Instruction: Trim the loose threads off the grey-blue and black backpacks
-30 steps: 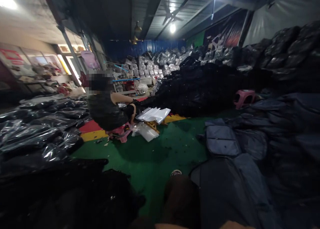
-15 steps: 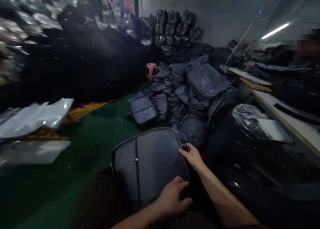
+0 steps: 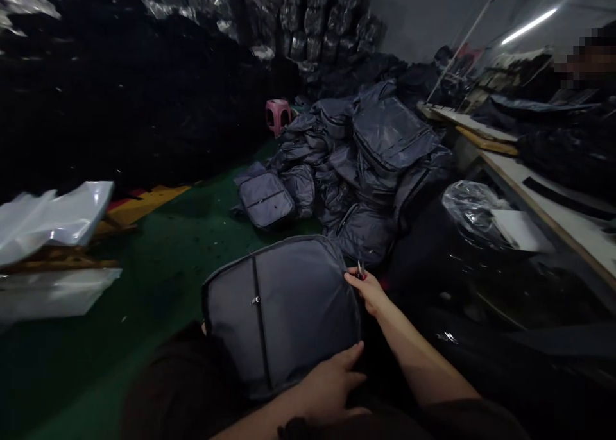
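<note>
Green-painted floor, grey backpack across a lap, two hands on it

Backpack lying flat on dark trousers, directly beneath the left hand, fingers spread on its lower part. Right hand at its upper right corner, fingertips pressed together, pinching a small metal piece, too small to make out clearly. One zipper pull on a dark vertical seam of the backpack. Lower edge of the backpack lost in shadow against the trousers.

Just beyond, on the floor, one separate backpack, then a heap of similar grey backpacks, too overlapped to count. Off to the left, clear plastic bags on a wooden stand. Off to the right, one plastic-wrapped bundle beside a white desk with a black strip on it; past that, a co-worker's blurred head, cut off by the frame edge. Farther back, one pink stool and tall stacks of black bagged goods against the wall.
</note>
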Tool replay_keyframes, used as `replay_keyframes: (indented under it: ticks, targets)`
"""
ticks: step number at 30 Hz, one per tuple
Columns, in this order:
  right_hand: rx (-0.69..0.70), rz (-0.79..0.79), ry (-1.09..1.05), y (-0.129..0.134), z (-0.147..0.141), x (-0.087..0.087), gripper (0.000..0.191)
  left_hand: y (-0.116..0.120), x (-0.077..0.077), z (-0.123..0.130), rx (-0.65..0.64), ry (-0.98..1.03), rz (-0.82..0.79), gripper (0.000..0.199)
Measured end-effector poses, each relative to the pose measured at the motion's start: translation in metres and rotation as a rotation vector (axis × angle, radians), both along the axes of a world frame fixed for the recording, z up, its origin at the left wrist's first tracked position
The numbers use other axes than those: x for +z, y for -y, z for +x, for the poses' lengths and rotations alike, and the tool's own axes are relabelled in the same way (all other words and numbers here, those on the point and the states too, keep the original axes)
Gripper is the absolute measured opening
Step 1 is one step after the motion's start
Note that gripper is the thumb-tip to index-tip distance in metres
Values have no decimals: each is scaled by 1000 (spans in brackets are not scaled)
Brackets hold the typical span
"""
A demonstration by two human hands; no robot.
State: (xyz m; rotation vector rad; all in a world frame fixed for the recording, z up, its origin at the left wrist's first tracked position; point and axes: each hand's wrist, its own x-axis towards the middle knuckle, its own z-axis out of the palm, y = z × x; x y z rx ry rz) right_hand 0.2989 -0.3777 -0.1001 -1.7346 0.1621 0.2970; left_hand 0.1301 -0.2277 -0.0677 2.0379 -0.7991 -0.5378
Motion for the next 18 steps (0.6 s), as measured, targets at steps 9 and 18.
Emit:
replay_keyframes:
  ticks: [9, 18]
  targets:
    - [85, -278, 387, -30, 19, 45, 38, -2, -2, 2, -40, -28, -66, 57]
    - [532, -778, 660, -103, 73, 75, 11, -6, 7, 1, -30, -92, -123, 57]
